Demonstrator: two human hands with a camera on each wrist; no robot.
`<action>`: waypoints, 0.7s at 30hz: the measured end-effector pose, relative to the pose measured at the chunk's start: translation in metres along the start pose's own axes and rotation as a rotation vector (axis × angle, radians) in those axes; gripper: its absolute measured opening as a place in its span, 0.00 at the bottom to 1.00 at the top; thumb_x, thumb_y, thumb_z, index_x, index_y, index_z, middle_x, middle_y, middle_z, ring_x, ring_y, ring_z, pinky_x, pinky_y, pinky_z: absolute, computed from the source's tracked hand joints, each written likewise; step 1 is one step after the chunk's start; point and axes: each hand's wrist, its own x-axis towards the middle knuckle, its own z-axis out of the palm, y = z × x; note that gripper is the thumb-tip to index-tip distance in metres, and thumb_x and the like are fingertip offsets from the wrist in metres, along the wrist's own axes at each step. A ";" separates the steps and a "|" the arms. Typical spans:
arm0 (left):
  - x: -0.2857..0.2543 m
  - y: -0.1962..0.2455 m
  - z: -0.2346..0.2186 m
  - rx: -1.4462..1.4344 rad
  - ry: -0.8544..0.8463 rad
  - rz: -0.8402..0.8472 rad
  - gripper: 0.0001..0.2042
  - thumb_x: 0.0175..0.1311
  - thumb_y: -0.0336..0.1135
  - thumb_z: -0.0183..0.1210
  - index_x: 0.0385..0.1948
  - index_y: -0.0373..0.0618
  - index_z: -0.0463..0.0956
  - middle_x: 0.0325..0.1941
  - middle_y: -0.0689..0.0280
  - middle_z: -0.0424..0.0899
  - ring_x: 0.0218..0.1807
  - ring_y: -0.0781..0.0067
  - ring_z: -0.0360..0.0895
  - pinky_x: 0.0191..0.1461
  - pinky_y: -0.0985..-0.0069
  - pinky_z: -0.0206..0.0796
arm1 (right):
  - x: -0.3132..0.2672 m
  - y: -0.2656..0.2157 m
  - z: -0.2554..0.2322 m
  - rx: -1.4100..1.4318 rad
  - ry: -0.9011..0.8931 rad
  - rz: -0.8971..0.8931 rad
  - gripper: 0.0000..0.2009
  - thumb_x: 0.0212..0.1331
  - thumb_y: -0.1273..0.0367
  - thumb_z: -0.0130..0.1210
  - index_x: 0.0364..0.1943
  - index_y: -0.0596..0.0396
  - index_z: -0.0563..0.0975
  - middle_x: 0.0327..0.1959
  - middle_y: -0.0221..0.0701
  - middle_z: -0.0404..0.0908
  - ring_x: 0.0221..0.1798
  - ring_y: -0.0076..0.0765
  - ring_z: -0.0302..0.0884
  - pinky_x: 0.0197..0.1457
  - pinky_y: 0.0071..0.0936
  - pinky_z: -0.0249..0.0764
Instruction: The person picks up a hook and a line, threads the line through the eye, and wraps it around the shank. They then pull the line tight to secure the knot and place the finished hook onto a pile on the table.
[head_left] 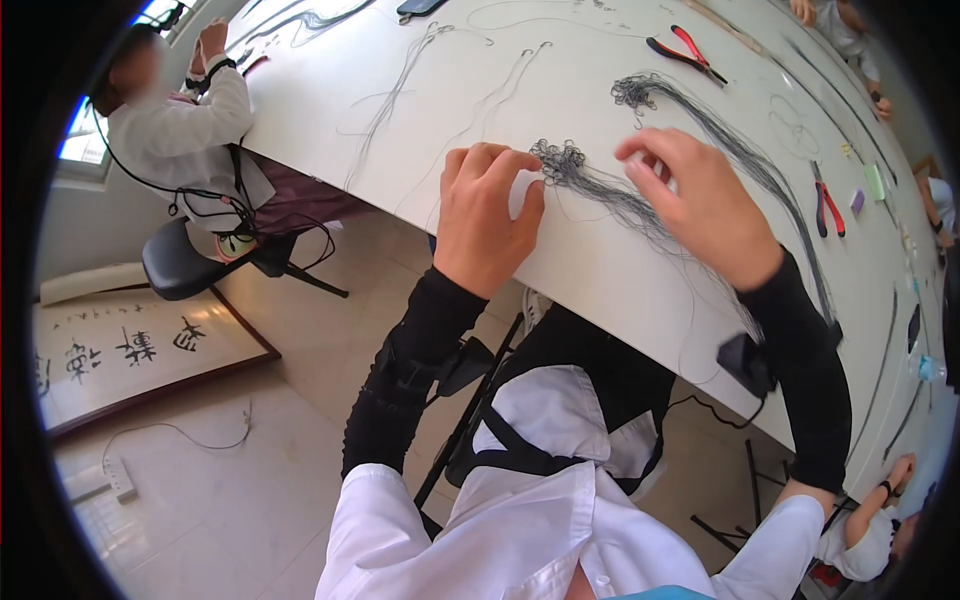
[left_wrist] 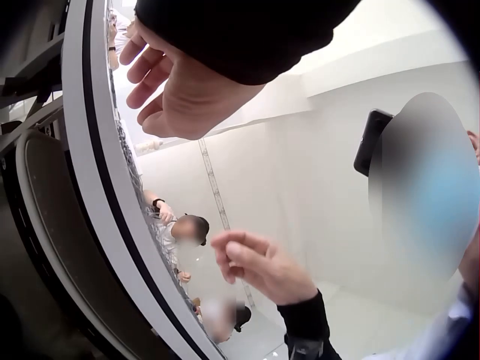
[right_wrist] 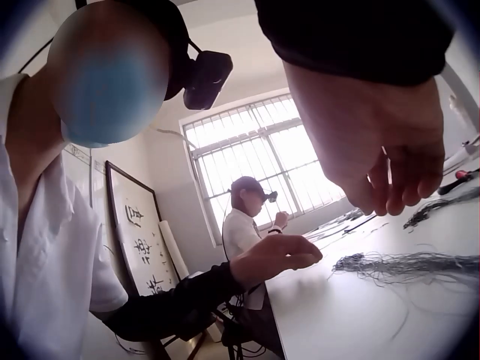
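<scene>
A bundle of thin dark strands with looped ends [head_left: 565, 165] lies on the white table between the hands. My left hand [head_left: 485, 215] is beside the looped end, fingers bent and thumb apart; nothing shows between them. Over the strands to the right is my right hand [head_left: 705, 205], its fingers loosely bent, with no object visible in it. In the right wrist view the bundle [right_wrist: 405, 264] lies below the right hand [right_wrist: 375, 139], and the left hand [right_wrist: 276, 256] is near its looped end. The left wrist view shows the left hand [left_wrist: 191, 94] with spread, relaxed fingers.
A second strand bundle [head_left: 720, 135] lies farther right. Red-handled pliers [head_left: 688, 55] are at the back and another pair [head_left: 826, 205] at the right. Loose strands [head_left: 395, 95] lie at the left. Another person [head_left: 190, 120] sits at the table's left; more people are along the right.
</scene>
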 end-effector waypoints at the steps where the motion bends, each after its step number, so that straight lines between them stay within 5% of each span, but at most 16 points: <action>1: 0.001 -0.002 0.003 0.004 0.008 0.014 0.11 0.58 0.29 0.64 0.43 0.46 0.81 0.46 0.60 0.80 0.54 0.53 0.71 0.59 0.61 0.64 | 0.014 0.004 0.009 0.004 0.003 -0.023 0.09 0.66 0.71 0.53 0.45 0.61 0.78 0.38 0.46 0.81 0.45 0.50 0.82 0.51 0.38 0.76; 7: 0.005 0.001 0.015 0.083 0.036 0.024 0.15 0.57 0.30 0.65 0.47 0.48 0.80 0.48 0.60 0.78 0.55 0.53 0.70 0.61 0.61 0.63 | 0.055 0.027 0.046 -0.160 0.008 -0.163 0.11 0.68 0.71 0.49 0.50 0.57 0.79 0.44 0.48 0.81 0.50 0.53 0.81 0.57 0.42 0.75; 13: 0.005 -0.005 0.019 0.064 0.107 -0.013 0.14 0.58 0.30 0.65 0.47 0.47 0.80 0.48 0.59 0.79 0.55 0.53 0.70 0.61 0.61 0.63 | 0.058 0.019 0.034 -0.174 -0.103 -0.069 0.11 0.69 0.71 0.49 0.50 0.56 0.79 0.44 0.49 0.81 0.50 0.54 0.80 0.58 0.42 0.74; 16: 0.005 -0.010 0.014 0.085 0.103 -0.032 0.14 0.58 0.30 0.64 0.47 0.46 0.80 0.48 0.58 0.78 0.55 0.53 0.71 0.61 0.61 0.63 | 0.060 0.026 0.036 -0.165 -0.029 -0.160 0.10 0.68 0.70 0.52 0.50 0.55 0.79 0.36 0.42 0.79 0.37 0.42 0.79 0.46 0.34 0.76; 21: 0.003 -0.005 0.014 0.069 0.077 0.027 0.15 0.59 0.28 0.64 0.48 0.49 0.81 0.50 0.60 0.78 0.54 0.54 0.70 0.60 0.61 0.63 | 0.069 0.028 0.041 -0.166 -0.098 -0.144 0.09 0.66 0.70 0.54 0.47 0.56 0.79 0.34 0.40 0.80 0.37 0.41 0.79 0.45 0.34 0.76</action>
